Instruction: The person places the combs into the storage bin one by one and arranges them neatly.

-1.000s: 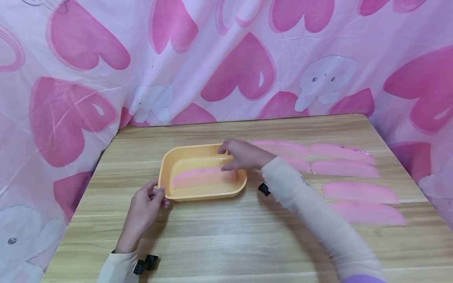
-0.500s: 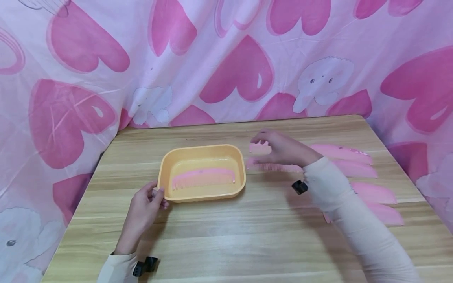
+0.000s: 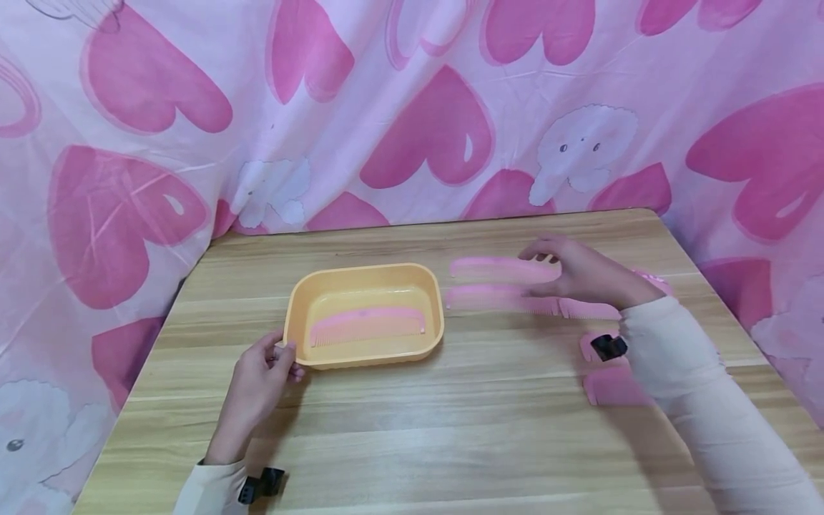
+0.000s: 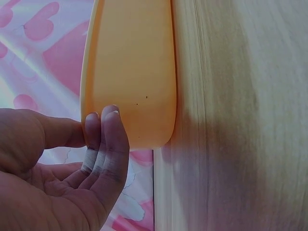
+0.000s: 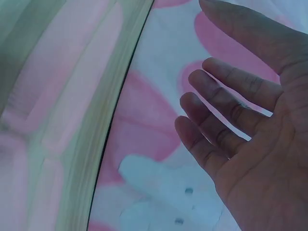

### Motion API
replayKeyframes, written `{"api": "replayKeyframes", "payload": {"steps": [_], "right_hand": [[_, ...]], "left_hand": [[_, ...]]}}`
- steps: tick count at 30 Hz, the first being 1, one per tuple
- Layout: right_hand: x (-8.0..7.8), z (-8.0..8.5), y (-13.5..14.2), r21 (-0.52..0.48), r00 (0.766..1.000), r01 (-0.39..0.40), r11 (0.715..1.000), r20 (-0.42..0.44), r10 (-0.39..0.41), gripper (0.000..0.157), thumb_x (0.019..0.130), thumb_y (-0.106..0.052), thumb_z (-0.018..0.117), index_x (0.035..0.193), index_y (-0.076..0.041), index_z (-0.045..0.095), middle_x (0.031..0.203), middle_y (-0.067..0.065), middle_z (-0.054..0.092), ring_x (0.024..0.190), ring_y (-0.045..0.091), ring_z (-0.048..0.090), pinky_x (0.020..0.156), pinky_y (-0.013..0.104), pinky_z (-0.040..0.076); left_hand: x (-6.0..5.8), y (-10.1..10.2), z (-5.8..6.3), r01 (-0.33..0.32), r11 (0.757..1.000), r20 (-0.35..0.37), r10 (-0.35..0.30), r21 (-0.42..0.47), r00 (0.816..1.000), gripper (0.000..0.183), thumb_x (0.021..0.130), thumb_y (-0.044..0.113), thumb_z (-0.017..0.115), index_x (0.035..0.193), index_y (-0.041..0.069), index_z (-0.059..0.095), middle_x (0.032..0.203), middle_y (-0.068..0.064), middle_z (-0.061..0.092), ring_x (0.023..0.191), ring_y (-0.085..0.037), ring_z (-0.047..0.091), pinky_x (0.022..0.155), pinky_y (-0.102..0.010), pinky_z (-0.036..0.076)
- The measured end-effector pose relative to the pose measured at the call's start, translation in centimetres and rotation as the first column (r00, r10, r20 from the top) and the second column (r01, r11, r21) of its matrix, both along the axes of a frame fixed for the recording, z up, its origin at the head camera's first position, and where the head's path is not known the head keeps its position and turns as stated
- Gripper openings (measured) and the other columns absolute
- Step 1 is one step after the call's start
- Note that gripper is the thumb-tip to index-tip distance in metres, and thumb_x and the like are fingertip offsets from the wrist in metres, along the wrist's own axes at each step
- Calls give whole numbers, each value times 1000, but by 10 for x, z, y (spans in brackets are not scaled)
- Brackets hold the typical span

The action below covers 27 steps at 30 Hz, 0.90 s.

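A yellow plastic basin (image 3: pixel 299 315) sits left of the table's middle, with a pink comb (image 3: pixel 367 325) lying inside it. My left hand (image 3: pixel 262 379) pinches the basin's near left corner; in the left wrist view the thumb and fingers (image 4: pixel 118 137) meet at its rim. Over the loose combs on the right, my right hand (image 3: pixel 576 275) hovers with its fingers spread and relaxed, holding nothing. Below and left of it lie two pink combs, the back comb (image 3: pixel 486 267) and the one in front of it (image 3: pixel 489 295). The right wrist view shows the bare palm (image 5: pixel 260 154).
Further pink combs lie to the right, partly hidden by the right arm: one comb (image 3: pixel 589 309) beside the second row, another comb (image 3: pixel 614 388) nearer the front. A pink heart-patterned curtain (image 3: pixel 425 129) hangs behind and beside the wooden table (image 3: pixel 412 443).
My right hand has moved right, away from the basin, and now hangs above the combs, uncovering the two nearest the basin. The left hand and the comb in the basin stay put.
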State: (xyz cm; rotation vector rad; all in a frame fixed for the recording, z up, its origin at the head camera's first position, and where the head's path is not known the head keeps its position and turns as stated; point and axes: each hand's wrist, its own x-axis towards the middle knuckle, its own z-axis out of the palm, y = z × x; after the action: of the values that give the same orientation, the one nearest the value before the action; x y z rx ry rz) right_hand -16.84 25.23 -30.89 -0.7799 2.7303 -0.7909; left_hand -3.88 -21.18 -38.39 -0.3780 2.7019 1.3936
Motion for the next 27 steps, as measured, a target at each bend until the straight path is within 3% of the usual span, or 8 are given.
{"api": "replayKeyframes", "payload": {"steps": [5, 13, 18, 23, 27], "right_hand": [[10, -3, 29, 21, 998, 49, 999, 29, -49, 56, 83, -23, 86, 128, 0, 63, 127, 15, 61, 116, 34, 55, 96, 57, 48], [27, -19, 76, 40, 996, 79, 996, -35, -78, 54, 77, -16, 90, 122, 1, 66, 120, 14, 65, 109, 34, 60, 89, 46, 51], [39, -26, 100, 66, 990, 142, 988, 0, -143, 60, 75, -26, 92, 123, -1, 66, 124, 15, 64, 116, 35, 57, 91, 41, 48], [49, -37, 123, 74, 985, 162, 984, -73, -156, 56, 71, -28, 94, 116, -4, 71, 115, 8, 69, 104, 6, 58, 85, 19, 47], [57, -48, 138, 70, 980, 146, 987, -143, -135, 53, 66, -23, 97, 110, -6, 73, 108, 4, 70, 96, -6, 56, 78, 16, 49]], "left_hand": [[0, 0, -1, -2, 1000, 2, 2, -2, 1000, 48, 107, 14, 49, 149, -8, 39, 94, -15, 67, 78, -19, 67, 69, -29, 61], [-1, 2, -2, -11, 1000, 14, 11, -7, 1000, 49, 108, 15, 48, 149, -8, 38, 96, -15, 67, 78, -19, 68, 70, -29, 61], [1, 2, -1, -16, 1000, 27, 16, -3, 1000, 49, 108, 15, 48, 150, -8, 37, 97, -16, 67, 78, -19, 67, 70, -29, 61], [0, 3, 1, -25, 1000, 38, 24, 1, 999, 50, 108, 16, 47, 151, -8, 36, 98, -17, 67, 79, -19, 67, 71, -29, 61], [-1, 4, 2, -34, 999, 51, 34, -3, 998, 51, 108, 17, 47, 152, -6, 36, 98, -15, 66, 80, -19, 67, 71, -29, 61]]}}
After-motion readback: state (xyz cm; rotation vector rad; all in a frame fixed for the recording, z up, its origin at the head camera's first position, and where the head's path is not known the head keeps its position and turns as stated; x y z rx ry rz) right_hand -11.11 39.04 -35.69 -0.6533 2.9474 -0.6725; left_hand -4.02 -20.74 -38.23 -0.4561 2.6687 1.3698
